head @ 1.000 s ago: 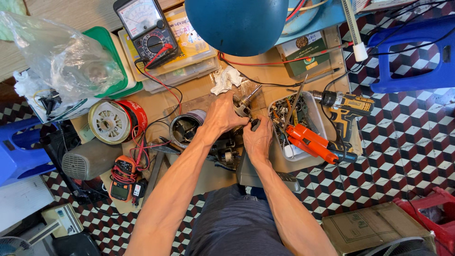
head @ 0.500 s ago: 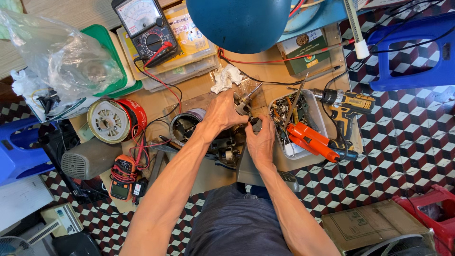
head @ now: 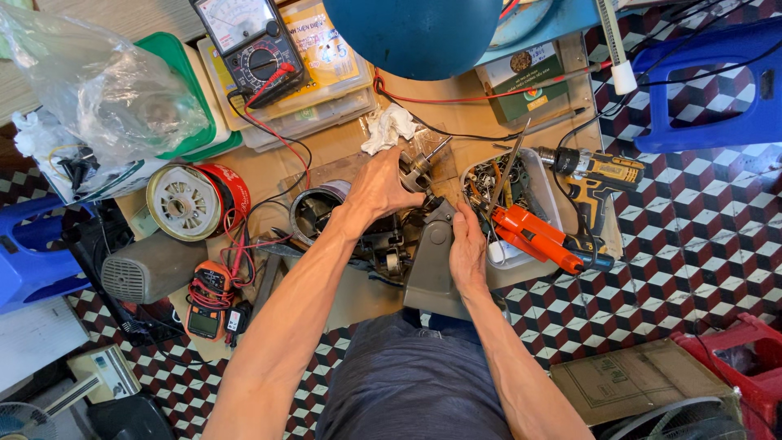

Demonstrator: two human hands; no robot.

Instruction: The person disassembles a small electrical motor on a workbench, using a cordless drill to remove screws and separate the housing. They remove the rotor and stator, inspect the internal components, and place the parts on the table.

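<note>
Left hand (head: 381,186) grips 1 small motor (head: 417,169), right hand (head: 467,248) clasps 1 grey housing (head: 430,265), beside 1 tray (head: 544,175), 1 drill (head: 595,175), 2 multimeters.

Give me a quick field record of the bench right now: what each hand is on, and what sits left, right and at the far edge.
left hand: gripping a small motor with a metal shaft
right hand: resting on a grey plastic housing
right of hands: white tray of small parts, orange-handled tool, yellow and black cordless drill
left of hands: red spool of wire, orange handheld meter
far edge: black analog multimeter, crumpled white cloth
floor: cube-patterned tiles
</note>
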